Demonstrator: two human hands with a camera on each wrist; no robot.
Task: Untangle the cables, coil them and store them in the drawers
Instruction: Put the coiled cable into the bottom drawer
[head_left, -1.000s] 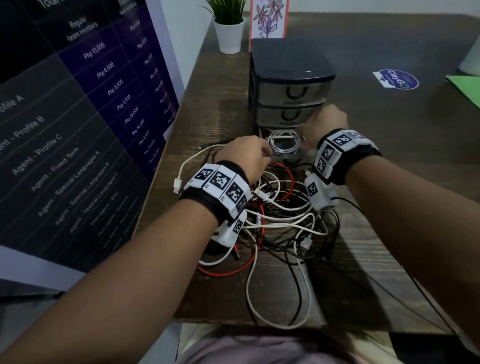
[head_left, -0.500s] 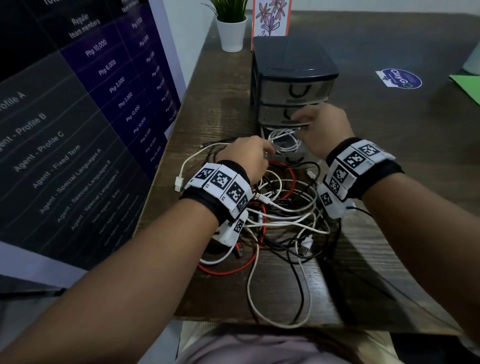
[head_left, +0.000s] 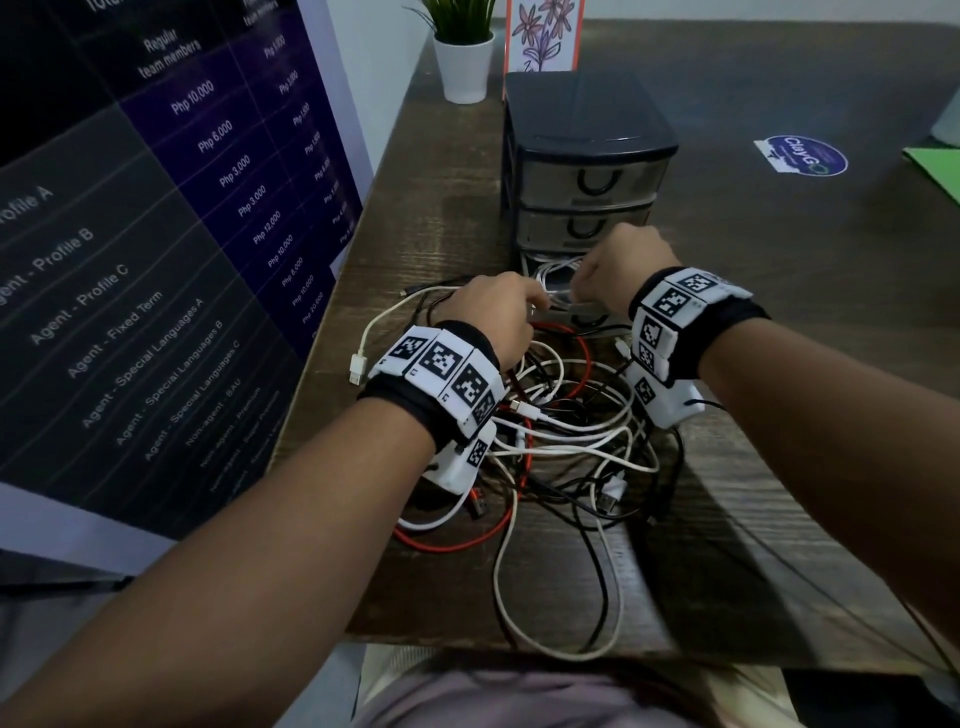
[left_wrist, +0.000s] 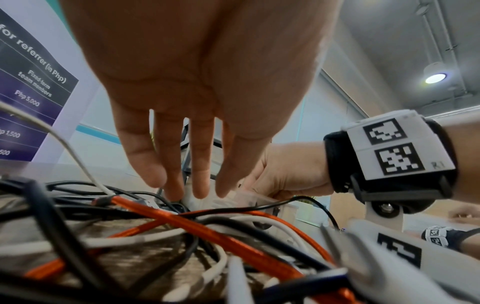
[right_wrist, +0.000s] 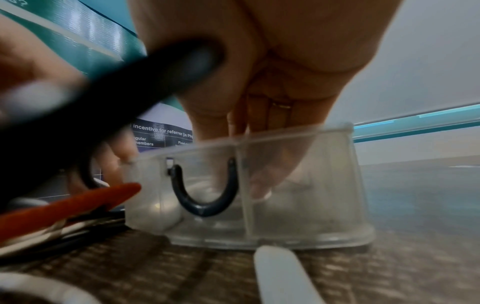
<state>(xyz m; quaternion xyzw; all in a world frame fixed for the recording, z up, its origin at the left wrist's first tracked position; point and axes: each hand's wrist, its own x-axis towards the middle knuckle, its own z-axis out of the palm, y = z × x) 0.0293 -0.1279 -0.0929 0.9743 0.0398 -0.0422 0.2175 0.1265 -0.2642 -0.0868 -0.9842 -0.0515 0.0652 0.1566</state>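
Right hand (head_left: 621, 270) reaches into the open bottom drawer (right_wrist: 298, 185), fingers over the coiled white cable (head_left: 553, 275); grasp unclear. Left hand (head_left: 493, 317) relaxed, fingertips on the drawer's rim.

this looked like an office. a printed pay-rate banner (head_left: 156, 234) filled the left of the frame, and a small desk drawer unit (head_left: 587, 171) with a potted plant (head_left: 462, 57) stood on a wooden table (head_left: 779, 312) toward the top.

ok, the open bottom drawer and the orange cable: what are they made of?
Drawer: looks like clear, slightly frosted hard plastic; the fingers of the right hand show through its front, and a dark U-shaped handle sits on it.
Orange cable: probably a braided fabric sleeve; a fine ribbed weave with a slight sheen shows up close.
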